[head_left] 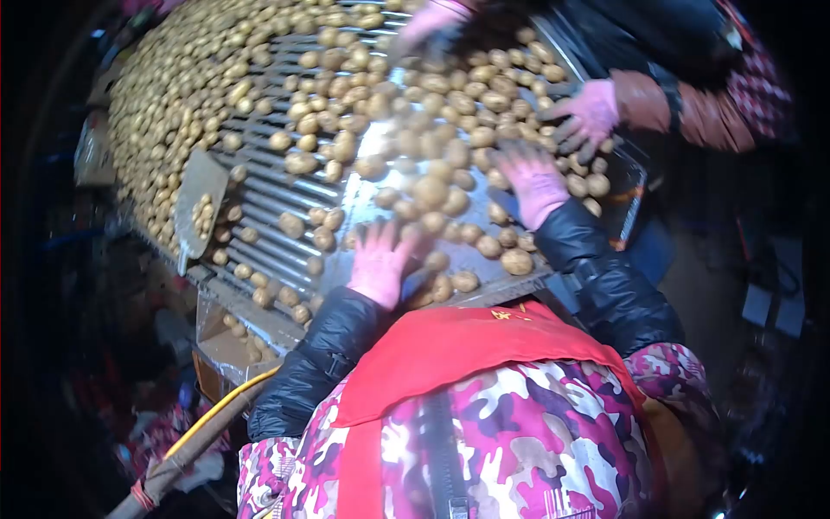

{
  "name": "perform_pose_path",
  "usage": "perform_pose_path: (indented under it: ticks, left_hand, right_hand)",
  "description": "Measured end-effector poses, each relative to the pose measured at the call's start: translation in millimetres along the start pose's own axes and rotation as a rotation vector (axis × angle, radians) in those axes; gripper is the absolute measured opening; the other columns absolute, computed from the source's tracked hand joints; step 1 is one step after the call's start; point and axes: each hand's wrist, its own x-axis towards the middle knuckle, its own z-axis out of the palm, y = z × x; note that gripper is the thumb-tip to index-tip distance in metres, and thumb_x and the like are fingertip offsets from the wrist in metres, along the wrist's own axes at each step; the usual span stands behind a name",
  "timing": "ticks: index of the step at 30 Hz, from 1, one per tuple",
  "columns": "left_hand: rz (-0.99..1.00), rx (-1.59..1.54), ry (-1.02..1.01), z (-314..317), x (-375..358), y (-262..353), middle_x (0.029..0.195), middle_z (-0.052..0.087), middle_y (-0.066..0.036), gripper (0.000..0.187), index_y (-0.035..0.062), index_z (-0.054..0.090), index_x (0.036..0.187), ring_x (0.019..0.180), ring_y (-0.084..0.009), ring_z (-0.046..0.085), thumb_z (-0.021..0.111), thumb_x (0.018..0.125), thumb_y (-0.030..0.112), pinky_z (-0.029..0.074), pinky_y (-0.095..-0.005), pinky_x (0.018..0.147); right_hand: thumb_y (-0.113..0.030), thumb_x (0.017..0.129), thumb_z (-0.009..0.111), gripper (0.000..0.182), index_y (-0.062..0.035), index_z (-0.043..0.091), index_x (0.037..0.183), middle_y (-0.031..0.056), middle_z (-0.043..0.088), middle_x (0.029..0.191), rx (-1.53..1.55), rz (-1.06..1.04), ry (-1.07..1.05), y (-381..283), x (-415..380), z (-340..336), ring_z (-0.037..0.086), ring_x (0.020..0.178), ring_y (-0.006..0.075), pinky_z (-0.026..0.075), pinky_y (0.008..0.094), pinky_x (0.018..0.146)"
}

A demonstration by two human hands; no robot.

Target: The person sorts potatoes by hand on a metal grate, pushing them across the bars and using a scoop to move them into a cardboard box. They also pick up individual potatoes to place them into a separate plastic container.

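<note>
My left hand [380,261], in a pink glove with dark fingertips, is spread at the near edge of the metal sheet [367,195], close to a few potatoes [464,281]. It grasps nothing that I can see. My right hand [532,182], gloved the same way, lies with fingers apart against the pile of potatoes [484,95] on the right side of the sheet. Several potatoes between my hands are smeared by motion. Whether my right palm touches any is hidden.
A co-worker's gloved hand [584,117] is just beyond my right hand; that person's other hand [432,22] is blurred at the top. Slotted metal bars [268,229] lie left, with many potatoes behind. An upright metal plate [199,203] stands there. A box [229,337] sits below the edge.
</note>
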Motion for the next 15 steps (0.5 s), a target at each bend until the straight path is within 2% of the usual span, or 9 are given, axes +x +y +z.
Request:
perform_pose_path:
  ticks: [3, 5, 6, 7, 9, 10, 12, 13, 15]
  left_hand:
    - [0.119, -0.151, 0.108, -7, -33, -23, 0.152, 0.047, -0.02, 0.057, 0.0137, 0.054, 0.145, 0.143, -0.0458, 0.039, 0.066, 0.092, 0.032, 0.029, -0.0597, 0.119]
    - [0.089, -0.319, 0.259, -18, -55, -43, 0.149, 0.05, -0.019, 0.053, 0.0124, 0.055, 0.144, 0.141, -0.0413, 0.044, 0.065, 0.092, 0.025, 0.034, -0.055, 0.118]
    - [0.008, -0.162, 0.386, -21, -64, -54, 0.142, 0.057, -0.018, 0.045, 0.011, 0.058, 0.141, 0.133, -0.0356, 0.054, 0.063, 0.097, 0.02, 0.042, -0.0464, 0.114]
    - [-0.242, -0.325, 0.416, -35, -70, -63, 0.139, 0.059, -0.018, 0.043, 0.0094, 0.059, 0.139, 0.129, -0.0336, 0.057, 0.063, 0.098, 0.021, 0.044, -0.0439, 0.111]
    - [-0.704, -0.678, 0.47, -72, -66, -77, 0.133, 0.064, -0.017, 0.039, 0.006, 0.062, 0.136, 0.121, -0.0297, 0.062, 0.063, 0.101, 0.023, 0.048, -0.0391, 0.106]
    - [-0.901, -1.136, 0.711, -81, -61, -90, 0.126, 0.067, -0.016, 0.04, 0.0038, 0.062, 0.134, 0.116, -0.0265, 0.065, 0.065, 0.101, 0.026, 0.05, -0.0364, 0.101]
    - [-0.988, -1.235, 1.063, -73, -63, -137, 0.112, 0.071, -0.011, 0.037, 0.0023, 0.066, 0.123, 0.102, -0.0221, 0.067, 0.067, 0.098, 0.03, 0.052, -0.0347, 0.091]
    - [-0.909, -0.825, 1.155, -39, -65, -180, 0.106, 0.073, -0.008, 0.033, 0.0031, 0.069, 0.114, 0.095, -0.0208, 0.068, 0.069, 0.095, 0.031, 0.053, -0.0355, 0.085]
    - [-0.918, -1.206, 1.157, -21, -74, -229, 0.101, 0.072, -0.007, 0.033, 0.0031, 0.069, 0.112, 0.09, -0.0205, 0.067, 0.071, 0.093, 0.029, 0.051, -0.0349, 0.083]
  right_hand:
    - [-0.05, 0.093, 0.061, 0.065, -0.0133, 0.054, 0.146, 0.017, 0.047, 0.154, -0.251, -0.011, -0.094, 1, 40, 2, 0.041, 0.144, 0.0391, 0.029, 0.0613, 0.117]
    - [-0.048, 0.093, 0.063, 0.064, -0.0128, 0.055, 0.145, 0.0166, 0.048, 0.153, -0.203, -0.061, 0.121, -7, 87, 4, 0.039, 0.146, 0.038, 0.027, 0.0626, 0.118]
    - [-0.044, 0.094, 0.063, 0.062, -0.0128, 0.054, 0.146, 0.0154, 0.046, 0.156, -0.093, -0.051, 0.099, -21, 115, 0, 0.037, 0.147, 0.0368, 0.026, 0.0628, 0.119]
    - [-0.044, 0.094, 0.064, 0.063, -0.0131, 0.052, 0.148, 0.0144, 0.043, 0.159, -0.057, -0.025, 0.081, -32, 141, 9, 0.037, 0.147, 0.0367, 0.027, 0.063, 0.119]
    - [-0.046, 0.095, 0.063, 0.069, -0.0119, 0.047, 0.152, 0.014, 0.04, 0.161, -0.065, -0.095, 0.107, -51, 176, 39, 0.036, 0.148, 0.0372, 0.027, 0.0646, 0.118]
    - [-0.048, 0.095, 0.063, 0.072, -0.0108, 0.045, 0.153, 0.015, 0.039, 0.161, -0.1, -0.062, 0.061, -68, 180, 50, 0.036, 0.148, 0.0381, 0.026, 0.0663, 0.118]
    - [-0.06, 0.093, 0.06, 0.082, -0.0111, 0.041, 0.156, 0.0193, 0.04, 0.159, -0.084, -0.039, 0.062, -101, 161, 44, 0.029, 0.152, 0.0387, 0.022, 0.0723, 0.117]
    - [-0.06, 0.092, 0.061, 0.083, -0.0098, 0.041, 0.155, 0.0186, 0.039, 0.16, -0.09, -0.107, -0.008, -112, 154, 36, 0.029, 0.153, 0.0379, 0.022, 0.0719, 0.117]
    - [-0.055, 0.09, 0.065, 0.08, -0.0111, 0.043, 0.153, 0.0171, 0.039, 0.16, 0.112, -0.284, -0.195, -128, 128, 5, 0.032, 0.15, 0.0413, 0.023, 0.071, 0.117]
